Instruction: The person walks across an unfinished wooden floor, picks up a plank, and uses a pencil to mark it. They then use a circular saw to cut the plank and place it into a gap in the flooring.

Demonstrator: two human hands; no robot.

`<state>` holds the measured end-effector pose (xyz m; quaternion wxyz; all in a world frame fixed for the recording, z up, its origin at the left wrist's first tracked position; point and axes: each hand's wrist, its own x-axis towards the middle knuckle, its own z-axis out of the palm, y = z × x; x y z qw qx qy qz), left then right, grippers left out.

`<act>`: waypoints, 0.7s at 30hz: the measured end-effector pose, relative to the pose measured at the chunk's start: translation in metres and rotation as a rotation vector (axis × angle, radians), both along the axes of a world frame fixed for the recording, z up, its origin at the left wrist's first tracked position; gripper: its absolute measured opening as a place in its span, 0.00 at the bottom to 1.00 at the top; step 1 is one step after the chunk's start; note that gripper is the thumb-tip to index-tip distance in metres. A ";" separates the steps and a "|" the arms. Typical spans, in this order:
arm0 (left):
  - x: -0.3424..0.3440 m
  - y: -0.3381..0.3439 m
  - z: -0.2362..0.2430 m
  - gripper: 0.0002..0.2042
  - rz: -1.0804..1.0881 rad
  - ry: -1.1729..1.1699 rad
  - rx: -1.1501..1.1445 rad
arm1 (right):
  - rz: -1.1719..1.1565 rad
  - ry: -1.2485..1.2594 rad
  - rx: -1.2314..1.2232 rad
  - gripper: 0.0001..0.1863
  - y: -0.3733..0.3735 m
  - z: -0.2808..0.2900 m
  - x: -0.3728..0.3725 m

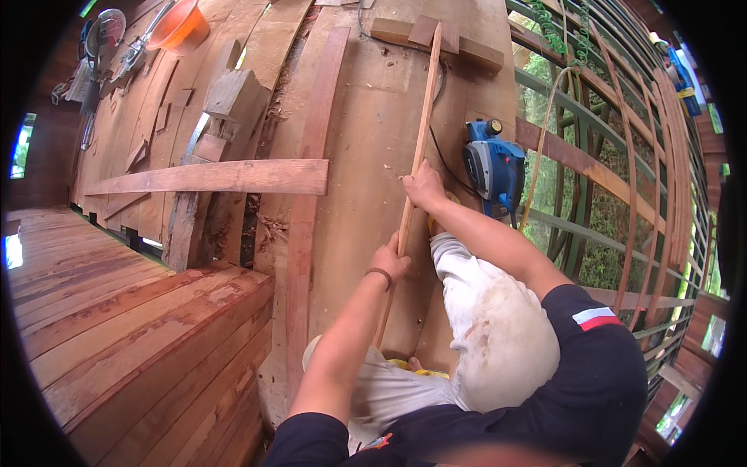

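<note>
A long, narrow wooden strip (426, 105) runs away from me between my legs. My right hand (424, 187) grips it about halfway along, with the fingers closed round it. Nearer to me, my left hand (390, 263) is closed on the same strip, a bracelet on its wrist. The strip's far end meets a small wood block (424, 33) set against a wooden crosspiece (481, 54). To the right of my right hand stands a blue electric planer (492, 167), apart from the strip, its dark cord passing behind the strip.
A reddish board (320, 109) lies lengthwise to the left, near a crosswise plank (210, 177) and a rough timber block (233, 95). An orange bucket (179, 27) stands far left. Stacked planks (156, 342) rise at near left. Open metal framing (615, 148) borders the right, above greenery.
</note>
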<state>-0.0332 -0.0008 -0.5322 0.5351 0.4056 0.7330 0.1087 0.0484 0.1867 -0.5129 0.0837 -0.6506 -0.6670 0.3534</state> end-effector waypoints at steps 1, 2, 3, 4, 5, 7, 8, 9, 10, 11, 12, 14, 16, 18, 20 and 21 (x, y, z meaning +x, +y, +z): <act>0.001 0.002 0.001 0.38 0.017 -0.008 -0.013 | 0.011 0.017 0.018 0.26 0.001 0.000 0.001; 0.002 0.004 0.002 0.39 -0.023 -0.008 0.000 | 0.000 -0.015 0.006 0.26 0.002 -0.001 0.002; 0.004 0.007 0.004 0.39 -0.052 0.005 0.009 | 0.009 -0.016 0.017 0.26 0.003 -0.002 0.004; 0.005 0.010 0.005 0.40 -0.079 0.030 0.022 | 0.011 -0.021 0.030 0.26 0.005 -0.003 0.006; 0.006 0.012 0.007 0.40 -0.082 0.001 0.008 | 0.038 -0.032 0.023 0.27 0.006 -0.003 0.009; 0.007 0.015 0.010 0.40 -0.090 -0.051 -0.020 | 0.060 -0.086 0.000 0.30 0.008 0.000 0.014; 0.007 0.016 0.011 0.40 -0.088 -0.053 -0.021 | 0.114 -0.076 -0.001 0.29 0.009 0.003 0.018; 0.005 0.017 0.012 0.40 -0.091 -0.068 -0.022 | 0.151 -0.086 -0.008 0.29 0.010 0.008 0.021; 0.003 0.019 0.012 0.39 -0.084 -0.067 -0.015 | 0.181 -0.110 -0.036 0.29 0.013 0.014 0.022; 0.003 0.018 0.012 0.39 -0.079 -0.078 -0.031 | 0.226 -0.077 -0.018 0.29 0.018 0.022 0.027; 0.003 0.019 0.011 0.38 -0.066 -0.074 -0.040 | 0.261 -0.059 -0.023 0.29 0.028 0.032 0.035; 0.008 0.018 0.008 0.37 0.001 -0.084 -0.014 | 0.266 -0.037 0.107 0.27 0.052 0.049 0.051; 0.019 0.015 0.004 0.37 0.105 -0.111 0.048 | 0.246 0.055 0.171 0.28 0.098 0.065 0.077; 0.029 0.013 -0.002 0.35 0.223 -0.060 0.123 | 0.248 -0.079 0.225 0.30 0.161 0.072 0.101; 0.037 0.011 -0.008 0.35 0.289 -0.020 0.151 | 0.280 -0.220 0.289 0.30 0.224 0.067 0.116; 0.039 0.010 -0.011 0.35 0.292 -0.003 0.145 | 0.354 -0.321 0.321 0.31 0.257 0.063 0.121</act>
